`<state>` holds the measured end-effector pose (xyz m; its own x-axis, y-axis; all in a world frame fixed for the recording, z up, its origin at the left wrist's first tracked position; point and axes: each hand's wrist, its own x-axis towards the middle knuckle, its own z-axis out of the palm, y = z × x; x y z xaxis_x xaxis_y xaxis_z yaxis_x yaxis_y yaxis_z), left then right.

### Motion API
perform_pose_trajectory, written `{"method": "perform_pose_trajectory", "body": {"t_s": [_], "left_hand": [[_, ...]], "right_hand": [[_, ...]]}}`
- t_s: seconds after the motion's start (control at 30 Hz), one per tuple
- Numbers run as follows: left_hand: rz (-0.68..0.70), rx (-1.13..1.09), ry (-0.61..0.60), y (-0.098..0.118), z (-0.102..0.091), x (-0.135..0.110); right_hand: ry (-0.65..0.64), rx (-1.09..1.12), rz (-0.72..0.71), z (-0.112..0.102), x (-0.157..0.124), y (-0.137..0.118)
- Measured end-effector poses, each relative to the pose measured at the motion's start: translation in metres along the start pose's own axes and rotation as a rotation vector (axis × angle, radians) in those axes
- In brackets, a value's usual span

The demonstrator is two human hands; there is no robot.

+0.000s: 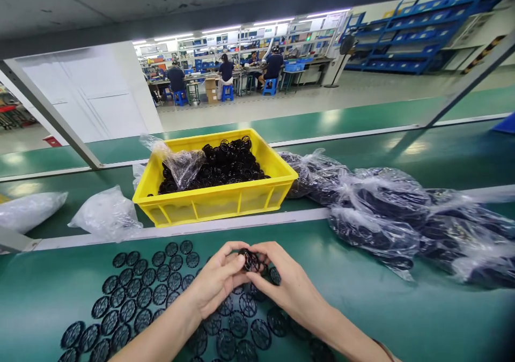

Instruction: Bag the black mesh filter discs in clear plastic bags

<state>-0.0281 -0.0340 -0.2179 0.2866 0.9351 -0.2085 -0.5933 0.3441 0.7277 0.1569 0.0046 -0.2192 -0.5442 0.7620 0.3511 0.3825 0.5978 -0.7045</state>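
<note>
Between both hands is a small round black plastic part (250,260) with an open, spoked face. My left hand (220,276) pinches it from the left with thumb and fingers. From the right, my right hand (281,276) closes its thumb and fingertips on the same part; its fingers partly cover it. Below and around the hands, many flat black spoked discs (144,296) lie on the green work surface (362,319), in loose rows at the left. More discs (238,324) lie under the wrists, some hidden by the forearms.
A yellow bin (225,204) behind the hands holds black round parts and a clear plastic bag (183,163). Clear bags of black parts (374,233) lie at the right. White plastic bags (107,212) rest at the left. A shelf (201,2) crosses overhead; people sit at distant benches.
</note>
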Motion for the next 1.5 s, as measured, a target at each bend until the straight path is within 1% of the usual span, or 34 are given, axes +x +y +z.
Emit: {"method": "perform_pose_trajectory", "body": {"t_s": [0.1, 0.17, 0.23, 0.3, 0.43, 0.57, 0.67, 0.8, 1.0, 1.1, 1.2, 1.3, 1.4, 1.47, 1.5], "left_hand": [[0.039, 0.021, 0.044, 0.003, -0.009, 0.001], [0.077, 0.025, 0.124, 0.008, -0.018, 0.002], [0.109, 0.026, 0.209, 0.012, -0.026, 0.002], [0.127, 0.027, 0.260, 0.017, -0.033, 0.002], [0.121, 0.014, 0.276, 0.021, -0.038, 0.002], [0.101, 0.012, 0.275, 0.022, -0.037, 0.002], [0.095, 0.018, 0.259, 0.021, -0.036, 0.003], [0.079, 0.012, 0.225, 0.019, -0.034, 0.004], [0.073, 0.003, 0.214, 0.019, -0.034, 0.004], [0.066, -0.001, 0.206, 0.017, -0.035, 0.004], [0.045, -0.014, 0.170, 0.013, -0.036, 0.005], [0.023, -0.038, 0.137, 0.010, -0.034, 0.007], [0.020, -0.036, 0.137, 0.008, -0.028, 0.009], [0.020, -0.003, 0.138, 0.008, -0.023, 0.011], [0.013, 0.028, 0.137, 0.009, -0.021, 0.013]], "right_hand": [[0.071, -0.090, -0.148, 0.005, 0.011, 0.006], [0.098, -0.179, -0.210, 0.008, 0.019, 0.016], [0.083, -0.248, -0.234, 0.011, 0.028, 0.028], [0.033, -0.270, -0.233, 0.017, 0.036, 0.040], [-0.086, -0.267, -0.190, 0.029, 0.046, 0.059], [-0.156, -0.249, -0.120, 0.031, 0.049, 0.067], [-0.175, -0.227, -0.090, 0.029, 0.050, 0.069], [-0.156, -0.207, -0.064, 0.029, 0.053, 0.069], [-0.217, -0.151, -0.103, 0.023, 0.056, 0.064], [-0.158, -0.092, -0.056, 0.015, 0.056, 0.060], [-0.099, -0.013, -0.018, 0.007, 0.056, 0.050], [-0.109, 0.024, -0.069, 0.004, 0.053, 0.032], [-0.145, -0.014, -0.194, 0.006, 0.049, 0.015], [-0.163, -0.040, -0.256, 0.009, 0.048, 0.012], [-0.160, -0.036, -0.245, 0.009, 0.048, 0.014]]}}
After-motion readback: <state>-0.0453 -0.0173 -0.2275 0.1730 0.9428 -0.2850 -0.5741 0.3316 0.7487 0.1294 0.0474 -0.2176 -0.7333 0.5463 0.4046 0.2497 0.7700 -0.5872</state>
